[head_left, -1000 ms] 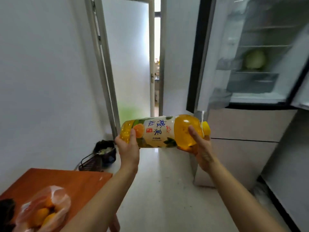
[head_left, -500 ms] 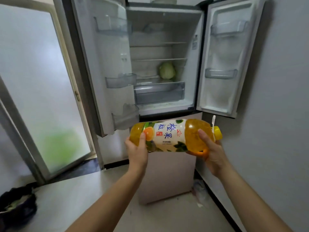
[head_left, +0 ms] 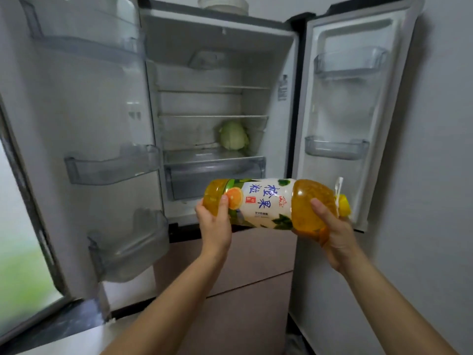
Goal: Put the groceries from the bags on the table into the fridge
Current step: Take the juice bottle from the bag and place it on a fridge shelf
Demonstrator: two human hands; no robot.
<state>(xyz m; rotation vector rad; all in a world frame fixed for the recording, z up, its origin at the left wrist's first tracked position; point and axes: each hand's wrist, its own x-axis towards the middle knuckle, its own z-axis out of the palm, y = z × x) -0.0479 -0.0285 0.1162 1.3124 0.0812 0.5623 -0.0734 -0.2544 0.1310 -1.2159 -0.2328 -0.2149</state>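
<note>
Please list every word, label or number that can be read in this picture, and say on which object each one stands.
"橙", "果", "粒": large blue characters on the white label of the orange juice bottle, which is held sideways.
Red seal, small red logo and small black print on the same label: too small to read.
Sticker on the inner right wall of the fridge: blurred, not readable.

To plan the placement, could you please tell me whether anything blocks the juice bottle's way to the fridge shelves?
Nothing visible does. The fridge stands open, and the juice bottle, held sideways in the left hand and right hand, is right before it. Only a cabbage sits on the lower shelf, at its right.
</note>
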